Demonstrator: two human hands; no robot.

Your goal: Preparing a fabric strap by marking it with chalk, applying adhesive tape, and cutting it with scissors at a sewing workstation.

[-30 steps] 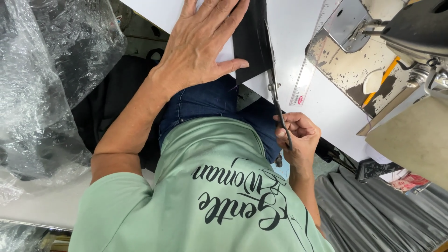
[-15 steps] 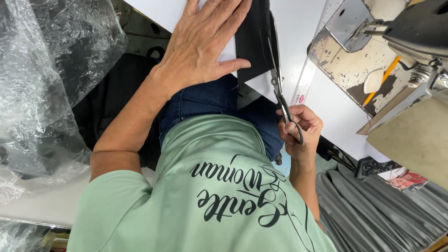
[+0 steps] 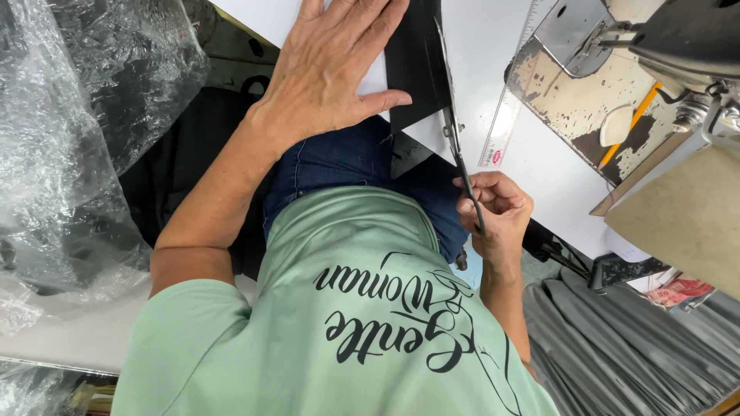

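I see the left hand (image 3: 331, 69) flat w/ fingers (image 3: 362, 23) spread wide, pressing black fabric (image 3: 416, 62) onto the white bench (image 3: 478, 46), gripping nothing. Right hand (image 3: 493, 208), nearer and to the right, has fingers curled tight thru the scissors (image 3: 459, 154) handles; blades run along the fabric's right edge. Clear ruler (image 3: 509, 100) lies just right of the scissors.

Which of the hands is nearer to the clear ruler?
Right. The right hand, gripping scissors, is just below the clear ruler; the left hand lies flat on black fabric, farther away.
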